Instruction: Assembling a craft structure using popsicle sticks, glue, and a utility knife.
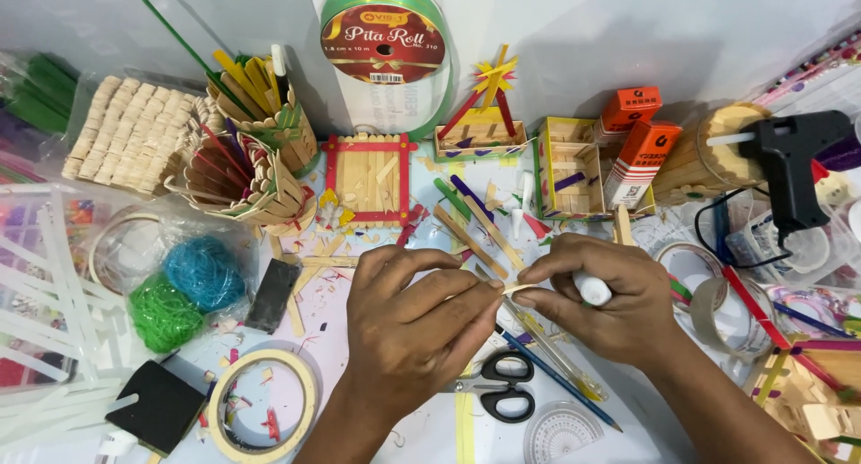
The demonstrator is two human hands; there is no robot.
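Note:
My left hand and my right hand meet over the middle of the craft table. Between their fingertips they pinch a small pale wooden stick piece. My right hand also grips a small white glue tube in its palm. Black-handled scissors lie just below the hands. Loose wooden craft sticks lie just beyond the fingertips.
A black glue gun stands at the right. Stick-built holders, a red-framed stick square, a ribbon roll, orange boxes, tape rolls, blue and green thread bundles and a protractor crowd the table.

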